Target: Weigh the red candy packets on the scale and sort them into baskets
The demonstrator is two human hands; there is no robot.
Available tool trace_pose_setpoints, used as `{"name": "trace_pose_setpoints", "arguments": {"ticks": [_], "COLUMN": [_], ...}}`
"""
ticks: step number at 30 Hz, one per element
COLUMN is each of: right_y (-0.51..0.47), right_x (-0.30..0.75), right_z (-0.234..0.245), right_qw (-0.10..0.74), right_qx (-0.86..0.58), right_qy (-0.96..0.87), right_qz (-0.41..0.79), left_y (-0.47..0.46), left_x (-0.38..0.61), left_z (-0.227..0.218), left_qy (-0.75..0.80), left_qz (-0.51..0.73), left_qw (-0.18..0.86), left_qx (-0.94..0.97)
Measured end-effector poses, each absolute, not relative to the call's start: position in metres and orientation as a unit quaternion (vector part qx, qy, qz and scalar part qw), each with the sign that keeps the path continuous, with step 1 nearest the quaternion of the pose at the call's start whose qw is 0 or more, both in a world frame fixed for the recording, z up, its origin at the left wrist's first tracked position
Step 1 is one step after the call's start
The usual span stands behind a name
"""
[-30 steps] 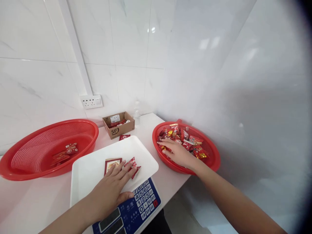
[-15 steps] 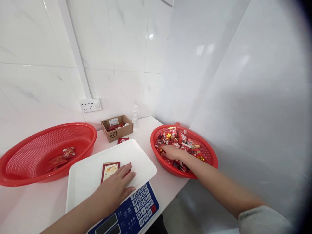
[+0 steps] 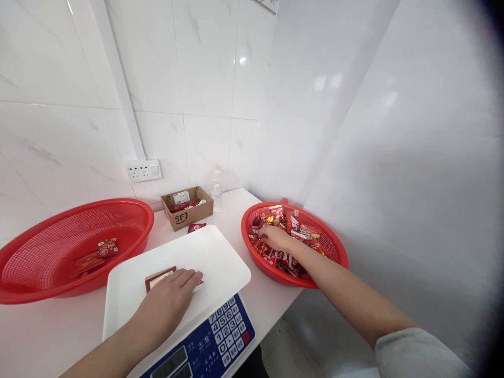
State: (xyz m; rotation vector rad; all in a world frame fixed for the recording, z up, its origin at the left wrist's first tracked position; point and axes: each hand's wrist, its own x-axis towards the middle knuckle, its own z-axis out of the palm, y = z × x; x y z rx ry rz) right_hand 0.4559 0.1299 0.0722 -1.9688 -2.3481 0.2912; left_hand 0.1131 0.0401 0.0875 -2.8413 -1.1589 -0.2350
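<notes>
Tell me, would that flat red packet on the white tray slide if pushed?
Probably yes: the flat red packet lies on a glossy white tray, so it likely slides. It looks thin, so probably light and bendy.

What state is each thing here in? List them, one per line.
Left hand, flat, palm down on packets.
Right basket, holds many sweets.
Right hand, among the sweets; grip unclear.
Tray, on scale, bears the packets.
Left basket, a few red packets inside.
Box, open-topped.
Socket, nothing plugged in.
</notes>
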Motion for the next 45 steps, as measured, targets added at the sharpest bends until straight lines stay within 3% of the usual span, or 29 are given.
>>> {"name": "trace_pose_setpoints", "arguments": {"ticks": [7, 19, 30, 37, 40, 45], "right_y": [0.122, 0.091, 0.083, 0.087, 0.093, 0.087], "right_x": [0.478, 0.495, 0.469, 0.382, 0.344, 0.312], "right_z": [0.097, 0.084, 0.114, 0.125, 0.122, 0.104], "right_qw": [0.090, 0.050, 0.274, 0.379, 0.336, 0.122], "right_qx": [-0.664, -0.700, -0.681, -0.542, -0.515, -0.424], "right_qy": [-0.737, -0.708, -0.679, -0.724, -0.743, -0.862], "right_qz": [0.086, 0.071, 0.022, 0.195, 0.264, 0.250], "left_y": [0.038, 0.021, -0.011, -0.034, -0.040, -0.041], "left_x": [0.095, 0.087, 0.067, 0.077, 0.075, 0.063], "left_z": [0.087, 0.077, 0.083, 0.104, 0.109, 0.108], "left_qy": [-0.385, -0.374, -0.423, -0.451, -0.471, -0.503], "left_qz": [-0.067, -0.089, -0.164, -0.138, -0.123, -0.109], "left_qw": [0.041, 0.008, -0.010, -0.079, -0.095, -0.104], "left_qx": [-0.920, -0.923, -0.891, -0.878, -0.869, -0.851]}}
